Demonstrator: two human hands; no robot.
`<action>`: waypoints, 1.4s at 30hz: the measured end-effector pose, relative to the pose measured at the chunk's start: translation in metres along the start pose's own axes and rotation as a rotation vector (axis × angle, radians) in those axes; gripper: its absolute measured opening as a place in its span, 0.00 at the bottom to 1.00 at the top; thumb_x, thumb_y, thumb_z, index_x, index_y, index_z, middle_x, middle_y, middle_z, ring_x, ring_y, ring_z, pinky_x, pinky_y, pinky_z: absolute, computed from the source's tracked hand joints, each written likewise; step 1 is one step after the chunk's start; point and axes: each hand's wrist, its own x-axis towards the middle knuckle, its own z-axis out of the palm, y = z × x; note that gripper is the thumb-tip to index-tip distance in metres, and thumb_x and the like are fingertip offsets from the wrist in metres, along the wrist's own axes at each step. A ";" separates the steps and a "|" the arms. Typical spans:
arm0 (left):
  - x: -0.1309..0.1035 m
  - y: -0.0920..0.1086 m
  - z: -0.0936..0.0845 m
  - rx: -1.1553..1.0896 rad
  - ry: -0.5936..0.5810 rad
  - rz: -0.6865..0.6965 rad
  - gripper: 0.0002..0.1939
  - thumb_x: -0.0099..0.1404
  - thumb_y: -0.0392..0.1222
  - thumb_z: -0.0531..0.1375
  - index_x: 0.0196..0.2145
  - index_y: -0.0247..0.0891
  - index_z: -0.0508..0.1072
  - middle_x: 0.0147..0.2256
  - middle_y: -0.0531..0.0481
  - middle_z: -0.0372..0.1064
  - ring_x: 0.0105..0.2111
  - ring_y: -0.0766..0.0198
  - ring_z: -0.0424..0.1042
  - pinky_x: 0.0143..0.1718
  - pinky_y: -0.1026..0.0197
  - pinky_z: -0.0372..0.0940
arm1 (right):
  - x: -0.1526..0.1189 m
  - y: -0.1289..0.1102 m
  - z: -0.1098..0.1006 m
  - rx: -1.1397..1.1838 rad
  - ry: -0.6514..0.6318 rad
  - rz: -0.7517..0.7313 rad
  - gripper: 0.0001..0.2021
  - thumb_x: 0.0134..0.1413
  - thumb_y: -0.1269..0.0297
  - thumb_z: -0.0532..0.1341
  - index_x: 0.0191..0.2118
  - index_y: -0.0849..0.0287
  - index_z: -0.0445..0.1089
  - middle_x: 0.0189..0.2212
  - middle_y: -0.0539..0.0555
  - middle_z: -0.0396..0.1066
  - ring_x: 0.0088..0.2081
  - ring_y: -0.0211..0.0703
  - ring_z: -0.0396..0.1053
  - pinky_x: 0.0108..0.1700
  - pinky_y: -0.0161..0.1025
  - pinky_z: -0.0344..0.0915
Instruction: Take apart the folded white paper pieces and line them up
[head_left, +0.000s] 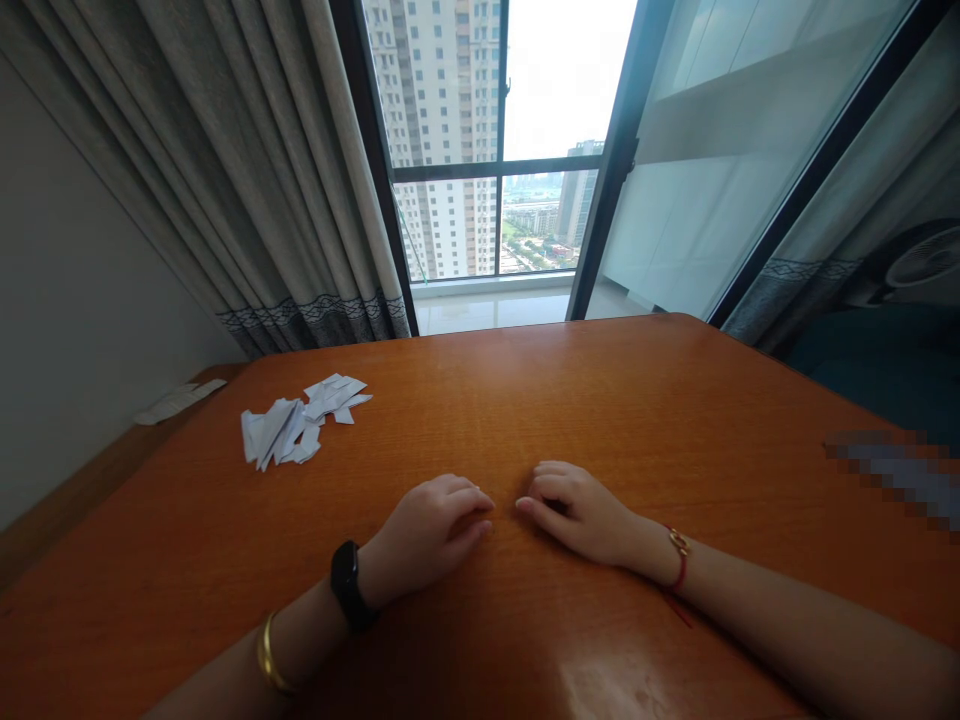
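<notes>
My left hand (433, 532) rests on the brown wooden table (540, 390), with a gap between its thumb and loosely bent fingers and nothing in it. A black band (349, 585) and a gold bangle (271, 655) are on that arm. Just to the right, apart from it, my right hand (576, 512) also lies on the tabletop, fingers curled loosely, thumb apart, holding nothing. Around its wrist is a red cord bracelet (681, 560). Beyond my left hand, at the far left of the table, sits a loose pile of white paper pieces (281, 430).
A flat pale item (180, 400) lies on a ledge by the left wall. Grey curtains (300, 150) hang beside the glass door at the table's far edge. A blurred-out patch (900, 475) covers something at the right. A fan (919, 260) stands behind there.
</notes>
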 end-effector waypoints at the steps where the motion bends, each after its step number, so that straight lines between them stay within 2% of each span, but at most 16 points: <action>1: 0.000 0.000 0.000 -0.001 0.001 -0.001 0.10 0.66 0.39 0.56 0.44 0.40 0.72 0.40 0.48 0.72 0.41 0.60 0.69 0.45 0.59 0.64 | 0.000 0.000 0.000 -0.001 0.001 0.000 0.18 0.63 0.61 0.55 0.21 0.59 0.61 0.22 0.49 0.62 0.27 0.37 0.59 0.32 0.36 0.55; 21: 0.000 0.004 -0.003 -0.010 -0.017 -0.018 0.13 0.65 0.39 0.56 0.48 0.40 0.71 0.43 0.48 0.72 0.43 0.59 0.69 0.46 0.57 0.64 | 0.000 -0.002 -0.002 0.009 0.007 0.000 0.18 0.63 0.61 0.54 0.22 0.59 0.62 0.22 0.50 0.63 0.27 0.37 0.60 0.32 0.36 0.57; 42: 0.001 0.005 -0.004 0.002 -0.025 -0.023 0.12 0.65 0.39 0.57 0.47 0.40 0.71 0.42 0.48 0.72 0.42 0.59 0.69 0.46 0.58 0.64 | -0.001 0.000 -0.001 0.021 0.000 0.003 0.17 0.63 0.61 0.55 0.22 0.59 0.62 0.23 0.50 0.64 0.27 0.37 0.60 0.33 0.35 0.57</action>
